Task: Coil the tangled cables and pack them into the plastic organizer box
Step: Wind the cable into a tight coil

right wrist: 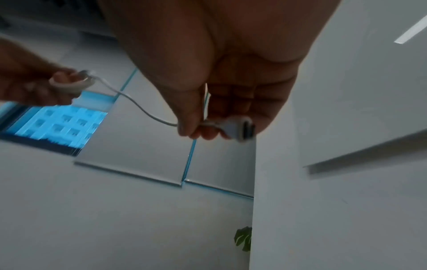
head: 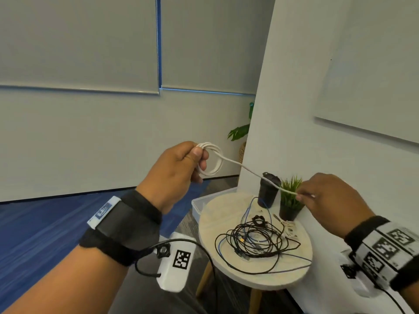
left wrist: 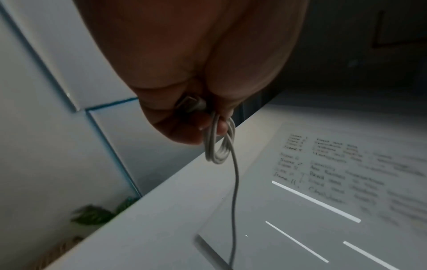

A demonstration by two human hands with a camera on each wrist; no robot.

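Note:
A white cable (head: 249, 169) stretches between my two raised hands. My left hand (head: 179, 165) grips several small loops of it (head: 210, 159), with one plug tucked in the fist (left wrist: 189, 104). My right hand (head: 322, 193) pinches the far end near its white USB plug (right wrist: 240, 128). Below, a tangle of black and blue cables (head: 254, 241) lies on the small round table (head: 281, 279), with a small white cable bundle (head: 289, 230) beside it. The clear plastic organizer box (head: 204, 200) stands on the floor behind the table, partly hidden.
A black cup (head: 268, 189) and a small potted plant (head: 291, 200) stand at the back of the table, against a white wall (head: 317, 109). A larger plant (head: 240, 130) shows behind the wall's corner. Blue carpet (head: 45, 223) covers the floor to the left.

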